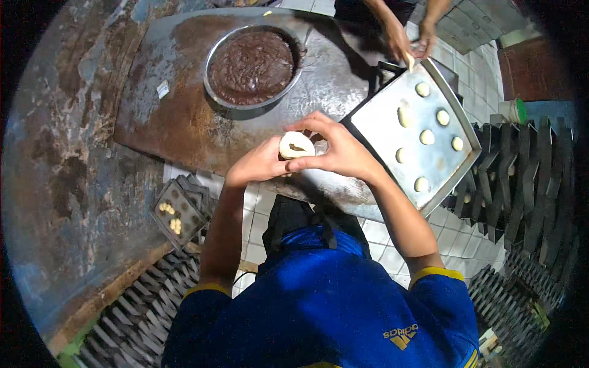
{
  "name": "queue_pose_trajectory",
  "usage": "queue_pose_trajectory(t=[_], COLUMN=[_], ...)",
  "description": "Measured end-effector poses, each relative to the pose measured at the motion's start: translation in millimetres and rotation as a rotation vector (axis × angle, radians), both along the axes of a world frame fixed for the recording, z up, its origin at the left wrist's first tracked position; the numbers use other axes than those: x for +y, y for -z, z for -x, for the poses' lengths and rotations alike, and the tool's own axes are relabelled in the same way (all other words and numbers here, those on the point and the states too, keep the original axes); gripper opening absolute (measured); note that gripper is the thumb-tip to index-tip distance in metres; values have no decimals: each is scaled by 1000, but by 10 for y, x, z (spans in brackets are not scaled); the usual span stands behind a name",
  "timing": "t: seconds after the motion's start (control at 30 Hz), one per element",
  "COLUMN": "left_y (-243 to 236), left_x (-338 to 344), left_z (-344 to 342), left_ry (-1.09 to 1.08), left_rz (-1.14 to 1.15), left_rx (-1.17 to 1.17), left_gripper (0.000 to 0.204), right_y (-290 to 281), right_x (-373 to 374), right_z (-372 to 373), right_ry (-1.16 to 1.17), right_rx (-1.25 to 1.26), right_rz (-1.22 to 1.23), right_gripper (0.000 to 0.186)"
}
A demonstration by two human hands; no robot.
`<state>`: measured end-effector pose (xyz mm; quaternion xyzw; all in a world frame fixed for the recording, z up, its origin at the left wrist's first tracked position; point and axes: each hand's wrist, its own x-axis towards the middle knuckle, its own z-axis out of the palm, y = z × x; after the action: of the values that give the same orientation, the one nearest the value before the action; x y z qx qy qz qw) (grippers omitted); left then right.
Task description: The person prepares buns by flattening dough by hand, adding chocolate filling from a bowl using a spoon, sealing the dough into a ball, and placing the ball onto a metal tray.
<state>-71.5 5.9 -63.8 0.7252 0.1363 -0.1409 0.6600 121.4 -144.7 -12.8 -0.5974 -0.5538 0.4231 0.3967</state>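
Observation:
Between my two hands is a round of pale dough (296, 145) with a dark filling showing in its middle. My left hand (261, 161) cups the dough from the left and below. On the other side, the thumb and fingers of my right hand (331, 147) pinch its edge. Just beyond my hands, a metal bowl (210, 92) holds a thick dark brown filling (253, 67). To the right lies a metal baking tray (383, 122) with several pale dough pieces (427, 137) spaced over it.
A co-worker's hands (408, 43) handle dough at the tray's far corner. All this rests on a worn metal table (178, 122). Stacked dark trays (515, 178) stand at the right, more (135, 313) at the lower left. A small tray with dough (178, 214) sits left of my forearm.

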Motion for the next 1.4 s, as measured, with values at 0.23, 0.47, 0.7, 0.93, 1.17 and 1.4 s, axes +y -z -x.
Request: queue_pose_trajectory(t=[0.23, 0.47, 0.7, 0.93, 1.17, 1.4], left_y=[-442, -360, -693, -748, -806, -1073], left_x=[-710, -1385, -1571, -1762, -1871, -1833], left_z=[-510, -984, -1171, -1183, -1307, -1366], left_ry=[-310, -681, -602, -538, -689, -737], left_rz=[348, 467, 608, 361, 469, 587], left_rx=[-221, -251, -222, -299, -321, -124], left_gripper=[46, 34, 37, 38, 33, 36], right_y=[-63, -573, -609, -570, -663, -360], right_x=[-664, -1179, -1370, -1537, -1586, -1587], right_z=[-351, -552, -794, -842, -837, -829], right_ry=[357, 411, 284, 461, 374, 475], right_rx=[197, -98, -251, -59, -299, -143], right_rz=[-54, -209, -335, -321, -436, -468], right_gripper=[24, 85, 53, 20, 67, 31])
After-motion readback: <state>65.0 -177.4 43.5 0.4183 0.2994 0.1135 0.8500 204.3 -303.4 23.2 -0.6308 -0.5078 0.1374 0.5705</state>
